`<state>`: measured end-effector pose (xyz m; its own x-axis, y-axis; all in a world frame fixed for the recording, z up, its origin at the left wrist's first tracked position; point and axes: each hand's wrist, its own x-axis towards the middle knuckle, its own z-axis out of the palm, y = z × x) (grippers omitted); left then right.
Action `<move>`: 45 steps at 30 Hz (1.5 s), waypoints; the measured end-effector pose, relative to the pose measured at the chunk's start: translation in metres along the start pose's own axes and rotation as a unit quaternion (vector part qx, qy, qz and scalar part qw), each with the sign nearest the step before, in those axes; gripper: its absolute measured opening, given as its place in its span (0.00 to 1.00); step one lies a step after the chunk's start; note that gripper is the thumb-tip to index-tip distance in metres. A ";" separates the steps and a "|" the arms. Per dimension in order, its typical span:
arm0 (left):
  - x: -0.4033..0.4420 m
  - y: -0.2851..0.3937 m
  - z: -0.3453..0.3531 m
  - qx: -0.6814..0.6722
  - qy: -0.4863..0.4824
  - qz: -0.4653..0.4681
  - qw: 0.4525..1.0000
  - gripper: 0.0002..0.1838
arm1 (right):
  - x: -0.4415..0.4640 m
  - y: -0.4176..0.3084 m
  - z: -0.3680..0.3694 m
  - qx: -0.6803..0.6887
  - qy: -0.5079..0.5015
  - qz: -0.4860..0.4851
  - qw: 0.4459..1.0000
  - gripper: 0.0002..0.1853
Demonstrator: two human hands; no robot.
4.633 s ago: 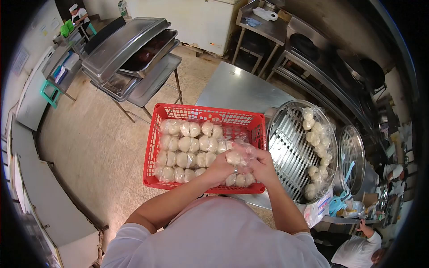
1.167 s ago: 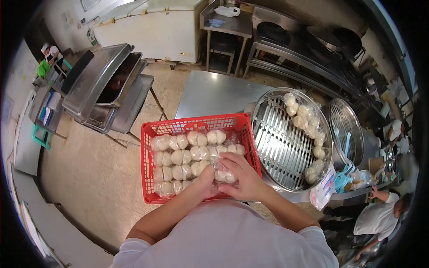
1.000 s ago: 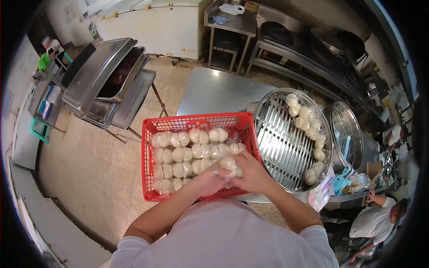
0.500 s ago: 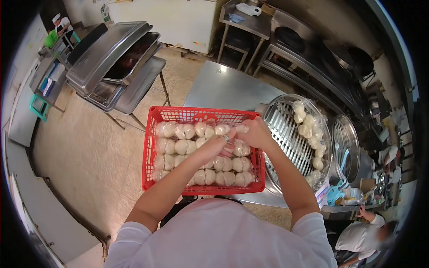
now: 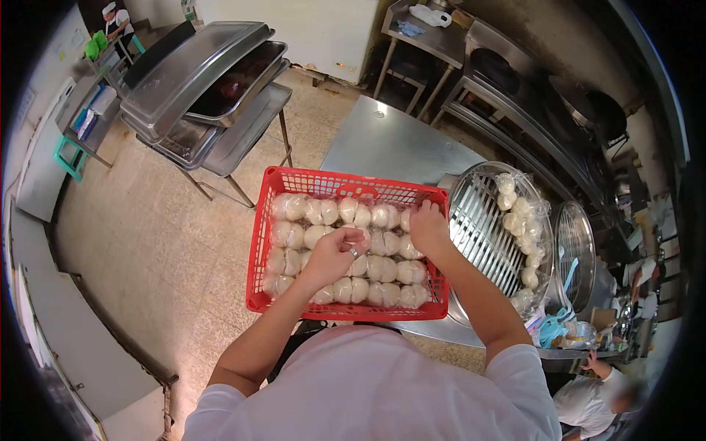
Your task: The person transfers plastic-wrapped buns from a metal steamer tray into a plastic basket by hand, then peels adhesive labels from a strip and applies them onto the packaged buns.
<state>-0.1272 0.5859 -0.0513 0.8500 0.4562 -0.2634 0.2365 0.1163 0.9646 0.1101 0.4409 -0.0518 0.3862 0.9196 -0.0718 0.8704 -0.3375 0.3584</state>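
A red plastic basket point(image 5: 259, 242) is in front of me, holding rows of round white buns point(image 5: 356, 212) wrapped in clear plastic. Over the middle rows hovers my left hand point(image 5: 338, 253), its fingers loosely bent and apart, a ring on one of them; it appears to hold nothing. At the basket's far right corner, my right hand point(image 5: 429, 229) has its fingers closed on a wrapped pack of buns at the end of the back row. The hand covers most of that pack.
To the right, a round slatted steamer tray point(image 5: 471, 235) carries more bagged buns point(image 5: 523, 224). Both stand on a steel table point(image 5: 390, 140). A rack with lidded metal pans point(image 5: 198, 81) is at the left. One person point(image 5: 592, 400) is at lower right, another point(image 5: 118, 26) far left.
My left hand has drawn away from my right, toward the left and nearer to me. The right hand stays at the basket's far right corner. The whole view has shifted slightly.
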 end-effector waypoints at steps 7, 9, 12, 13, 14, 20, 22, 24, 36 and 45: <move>0.010 -0.016 0.012 -0.006 -0.010 0.020 1.000 0.19 | -0.002 -0.016 0.024 0.006 -0.053 0.069 0.996 0.18; 0.007 -0.014 0.014 0.013 -0.022 0.020 0.999 0.19 | -0.006 -0.025 0.019 0.067 -0.081 0.079 0.991 0.23; 0.012 -0.027 0.023 0.011 -0.048 0.033 0.998 0.17 | -0.014 -0.030 0.066 0.034 0.015 0.083 0.996 0.24; 0.012 -0.024 0.026 0.012 -0.056 0.032 0.998 0.16 | -0.016 -0.027 0.059 0.083 0.030 0.095 0.992 0.23; 0.010 -0.023 0.029 0.014 -0.066 0.030 0.997 0.16 | -0.022 -0.029 0.052 0.148 0.033 0.125 0.980 0.24; 0.007 -0.008 0.059 -0.011 -0.135 0.048 0.990 0.14 | -0.113 -0.023 -0.043 0.409 0.254 0.258 0.837 0.15; 0.007 -0.001 0.075 -0.008 -0.148 0.064 0.987 0.14 | -0.152 -0.013 -0.044 0.441 0.283 0.323 0.788 0.11; 0.008 0.004 0.093 0.010 -0.164 0.071 0.984 0.13 | -0.194 0.003 -0.029 0.408 0.310 0.413 0.753 0.09; -0.005 0.023 0.244 0.064 -0.179 0.076 0.979 0.13 | -0.460 0.220 0.099 0.267 0.321 0.654 0.631 0.17; -0.031 0.022 0.291 0.113 -0.106 0.055 0.986 0.13 | -0.531 0.457 0.207 0.179 0.105 0.650 0.731 0.21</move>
<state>-0.0114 0.3178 -0.0242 0.9501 0.2568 -0.1769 0.2161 -0.1332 0.9672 0.3662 -0.2433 -0.0430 0.9356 -0.2267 0.2707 -0.1517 -0.9504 -0.2714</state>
